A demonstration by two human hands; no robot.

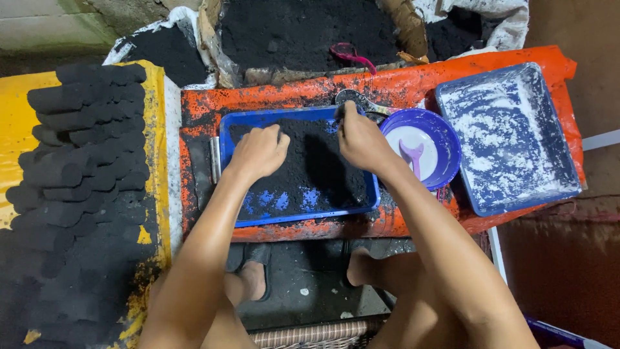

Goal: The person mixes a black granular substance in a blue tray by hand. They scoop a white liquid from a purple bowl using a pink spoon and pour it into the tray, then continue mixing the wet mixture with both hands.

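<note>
A blue rectangular tray lies on an orange-covered surface, holding black powder. My left hand rests in a loose fist on the powder near the tray's left side. My right hand is over the tray's far right corner with its fingers closed around a metal tool whose end sticks out past the tray rim. What kind of tool it is I cannot tell.
A purple bowl with white powder and a purple scoop sits right of the tray. Farther right lies a blue tray dusted white. Black cylindrical briquettes lie stacked on yellow sheeting at left. Sacks of black powder stand behind.
</note>
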